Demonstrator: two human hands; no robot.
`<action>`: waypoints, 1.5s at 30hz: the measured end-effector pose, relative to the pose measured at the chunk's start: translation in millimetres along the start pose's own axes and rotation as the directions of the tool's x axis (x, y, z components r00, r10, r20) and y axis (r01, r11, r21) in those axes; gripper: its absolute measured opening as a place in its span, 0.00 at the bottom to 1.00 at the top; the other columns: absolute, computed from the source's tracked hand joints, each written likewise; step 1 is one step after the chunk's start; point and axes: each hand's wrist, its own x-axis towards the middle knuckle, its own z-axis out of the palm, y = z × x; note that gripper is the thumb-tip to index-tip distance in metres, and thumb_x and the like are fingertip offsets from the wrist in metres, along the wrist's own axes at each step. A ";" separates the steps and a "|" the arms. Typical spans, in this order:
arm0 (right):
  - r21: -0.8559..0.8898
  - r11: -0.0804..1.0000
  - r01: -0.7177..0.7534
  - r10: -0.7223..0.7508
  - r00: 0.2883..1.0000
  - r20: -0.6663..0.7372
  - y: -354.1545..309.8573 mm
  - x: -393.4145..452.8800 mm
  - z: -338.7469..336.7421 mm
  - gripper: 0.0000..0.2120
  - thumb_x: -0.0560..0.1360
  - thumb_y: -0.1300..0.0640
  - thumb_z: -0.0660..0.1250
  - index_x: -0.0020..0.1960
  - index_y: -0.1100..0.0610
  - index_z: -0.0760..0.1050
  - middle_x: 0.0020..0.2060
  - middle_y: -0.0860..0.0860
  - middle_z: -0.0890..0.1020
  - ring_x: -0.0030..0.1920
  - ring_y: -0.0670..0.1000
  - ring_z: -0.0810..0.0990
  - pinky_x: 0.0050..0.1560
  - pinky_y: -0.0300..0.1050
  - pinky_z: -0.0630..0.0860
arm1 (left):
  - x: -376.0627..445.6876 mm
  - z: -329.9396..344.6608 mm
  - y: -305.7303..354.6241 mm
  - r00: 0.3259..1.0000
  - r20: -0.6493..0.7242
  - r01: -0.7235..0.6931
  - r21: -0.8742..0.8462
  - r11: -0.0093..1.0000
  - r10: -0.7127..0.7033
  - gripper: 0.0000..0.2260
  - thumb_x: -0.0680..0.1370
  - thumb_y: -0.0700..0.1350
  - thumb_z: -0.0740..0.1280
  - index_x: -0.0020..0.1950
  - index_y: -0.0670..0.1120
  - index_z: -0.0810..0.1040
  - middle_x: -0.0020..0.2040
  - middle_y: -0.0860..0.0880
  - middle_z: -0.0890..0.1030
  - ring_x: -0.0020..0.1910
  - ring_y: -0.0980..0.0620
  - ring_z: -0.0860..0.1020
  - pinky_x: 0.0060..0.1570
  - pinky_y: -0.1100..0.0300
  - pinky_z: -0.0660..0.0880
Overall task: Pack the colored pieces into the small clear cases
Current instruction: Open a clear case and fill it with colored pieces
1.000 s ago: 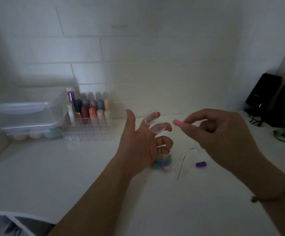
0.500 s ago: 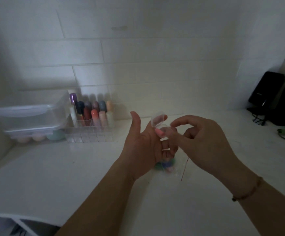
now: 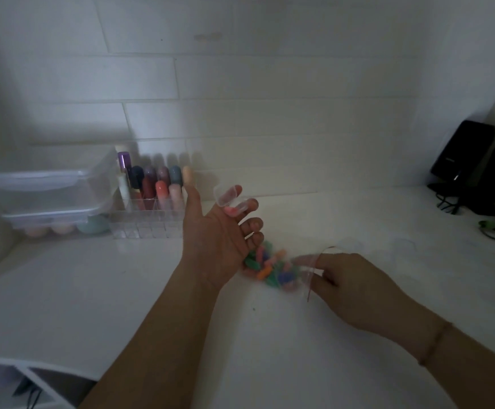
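While it's pretty dim, left hand (image 3: 213,240): holding an open clear case (image 3: 231,199) on its fingertips, pink piece (image 3: 231,211) inside.
Right hand (image 3: 355,286): reaching into the bag (image 3: 305,268) of colored pieces (image 3: 268,268), grip too blurry to tell.

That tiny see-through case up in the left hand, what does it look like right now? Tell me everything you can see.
The small clear case looks like thin transparent plastic, a hinged shell standing open in two rounded halves. It sits at the fingertips of the raised left hand, palm up, above the white table. One half rests against the index fingertip, the other against the middle one. A pink piece shows in the lower half. How exactly the fingers hold it is blurred.
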 end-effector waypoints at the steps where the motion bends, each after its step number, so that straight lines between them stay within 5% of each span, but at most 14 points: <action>1: -0.003 1.000 0.005 -0.005 1.000 0.001 -0.3 4.8 3.8 0.16 0.79 0.47 0.60 0.65 0.36 0.72 0.33 0.40 0.74 0.40 0.40 0.75 0.42 0.37 0.71 | -0.2 0.0 -0.5 1.000 -0.021 0.007 0.008 1.000 -0.007 0.32 0.73 0.74 0.49 0.53 0.47 0.71 0.35 0.48 0.76 0.32 0.48 0.71 0.35 0.57 0.66; 3: -0.036 0.999 0.033 -0.033 0.999 0.003 -1.4 13.5 10.6 0.17 0.79 0.45 0.58 0.67 0.36 0.71 0.51 0.40 0.79 0.56 0.46 0.77 0.56 0.42 0.74 | -0.7 -0.2 -1.5 0.998 -0.060 0.025 0.010 1.000 -0.024 0.32 0.73 0.74 0.50 0.55 0.47 0.71 0.34 0.48 0.76 0.31 0.48 0.71 0.34 0.58 0.65; 6: -0.052 0.998 0.036 -0.037 0.999 -0.014 0.6 29.6 17.7 0.15 0.79 0.43 0.58 0.65 0.36 0.73 0.61 0.43 0.79 0.62 0.49 0.76 0.62 0.48 0.74 | 0.2 -1.6 -2.6 0.995 -0.092 0.048 0.002 0.999 -0.048 0.32 0.73 0.74 0.51 0.57 0.47 0.69 0.34 0.48 0.75 0.31 0.48 0.71 0.34 0.57 0.65; 11: -0.137 0.986 0.091 -0.078 0.992 0.096 -3.2 49.9 27.5 0.19 0.76 0.40 0.54 0.60 0.41 0.77 0.52 0.46 0.81 0.55 0.51 0.80 0.53 0.49 0.78 | 0.1 -1.0 -4.1 0.993 -0.103 0.065 -0.004 0.998 -0.065 0.32 0.73 0.74 0.52 0.58 0.47 0.68 0.34 0.48 0.74 0.30 0.48 0.70 0.34 0.58 0.65; 16: -0.004 1.000 -0.002 0.002 0.999 -0.035 -8.8 51.5 26.6 0.09 0.70 0.42 0.71 0.47 0.44 0.82 0.41 0.45 0.83 0.43 0.50 0.81 0.44 0.43 0.77 | 0.8 -0.3 -3.9 0.991 -0.116 0.075 0.005 0.997 -0.074 0.32 0.73 0.74 0.51 0.57 0.47 0.68 0.34 0.48 0.74 0.31 0.48 0.70 0.34 0.57 0.64; 22: 0.154 0.988 -0.007 0.032 0.986 -0.163 3.7 23.1 3.3 0.07 0.71 0.43 0.72 0.37 0.41 0.76 0.28 0.44 0.80 0.29 0.43 0.77 0.36 0.42 0.76 | 0.6 -0.4 -4.0 0.990 -0.118 0.077 0.015 0.997 -0.075 0.32 0.73 0.74 0.52 0.57 0.48 0.69 0.34 0.49 0.72 0.30 0.48 0.69 0.34 0.58 0.63; 28: 0.367 0.929 0.040 0.093 0.936 -0.338 6.0 -26.5 -43.6 0.06 0.69 0.55 0.76 0.36 0.50 0.79 0.31 0.46 0.82 0.28 0.44 0.81 0.31 0.35 0.75 | -4.2 12.0 -6.2 0.992 -0.101 0.088 0.083 0.993 -0.079 0.31 0.73 0.74 0.51 0.56 0.48 0.71 0.35 0.51 0.69 0.27 0.50 0.64 0.31 0.60 0.51; 33: 0.391 0.909 0.146 0.028 0.913 -0.408 -17.7 -54.5 -74.2 0.04 0.68 0.55 0.75 0.40 0.47 0.81 0.33 0.39 0.82 0.31 0.43 0.80 0.32 0.29 0.73 | -24.5 46.5 -28.4 0.988 0.025 0.145 0.177 0.973 -0.152 0.34 0.73 0.74 0.49 0.55 0.46 0.74 0.35 0.46 0.72 0.27 0.49 0.65 0.35 0.55 0.50; 37: 0.456 0.870 0.189 0.002 0.922 -0.386 -21.9 -77.0 -84.0 0.06 0.71 0.60 0.72 0.43 0.49 0.82 0.32 0.37 0.82 0.30 0.40 0.80 0.27 0.25 0.70 | -53.0 80.6 -46.3 0.946 0.168 0.226 0.271 0.936 -0.278 0.36 0.71 0.74 0.49 0.55 0.46 0.76 0.37 0.44 0.76 0.29 0.50 0.68 0.32 0.60 0.56; 42: 0.322 0.929 0.184 -0.028 0.901 -0.434 -13.8 -106.4 -88.0 0.09 0.72 0.59 0.72 0.43 0.44 0.81 0.35 0.40 0.83 0.35 0.47 0.81 0.25 0.34 0.71 | -83.9 99.2 -70.6 0.882 0.309 0.257 0.316 0.913 -0.355 0.37 0.68 0.75 0.48 0.57 0.47 0.74 0.39 0.45 0.76 0.30 0.51 0.68 0.32 0.60 0.55; 45: 0.266 0.944 0.198 -0.067 0.900 -0.431 -8.6 -120.4 -86.8 0.06 0.71 0.53 0.72 0.43 0.42 0.81 0.35 0.41 0.83 0.34 0.47 0.80 0.29 0.28 0.66 | -93.5 106.3 -82.2 0.851 0.348 0.274 0.348 0.897 -0.394 0.38 0.66 0.77 0.48 0.56 0.49 0.74 0.38 0.46 0.75 0.30 0.51 0.69 0.31 0.61 0.57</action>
